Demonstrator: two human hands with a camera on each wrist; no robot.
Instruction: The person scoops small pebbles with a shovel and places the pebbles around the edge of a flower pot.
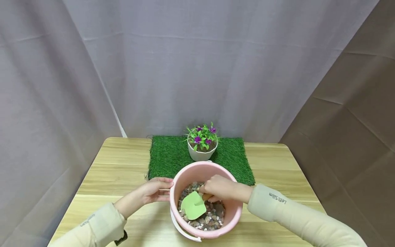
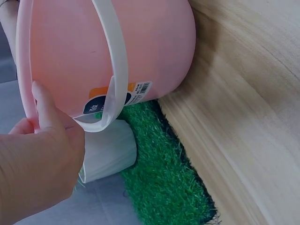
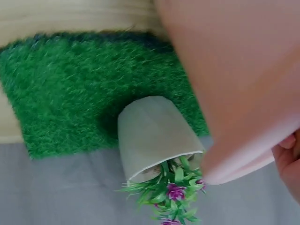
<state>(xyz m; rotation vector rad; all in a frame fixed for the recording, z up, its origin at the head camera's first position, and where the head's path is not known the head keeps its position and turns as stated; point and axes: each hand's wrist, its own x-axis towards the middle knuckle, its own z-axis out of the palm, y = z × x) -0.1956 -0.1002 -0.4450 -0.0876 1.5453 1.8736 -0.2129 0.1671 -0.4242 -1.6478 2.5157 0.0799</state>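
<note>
A pink bucket (image 1: 236, 219) with a white handle (image 1: 182, 229) stands on the table, and mixed pebbles (image 1: 210, 219) cover its bottom. My left hand (image 1: 156, 190) pinches the bucket's left rim; in the left wrist view that hand (image 2: 42, 145) has one finger along the outer wall. Inside the bucket, my right hand (image 1: 219, 188) grips the short wooden handle of a small trowel. Its light green blade (image 1: 193, 206) lies over the pebbles. The right wrist view shows only part of the right hand (image 3: 288, 161) at the bucket's rim; the trowel is hidden there.
Behind the bucket, a white pot (image 1: 202, 156) with a purple-flowered plant (image 1: 202, 137) stands on a green turf mat (image 1: 166, 154). The wooden table (image 1: 123, 175) extends to both sides. Grey curtains (image 1: 185, 75) hang behind it.
</note>
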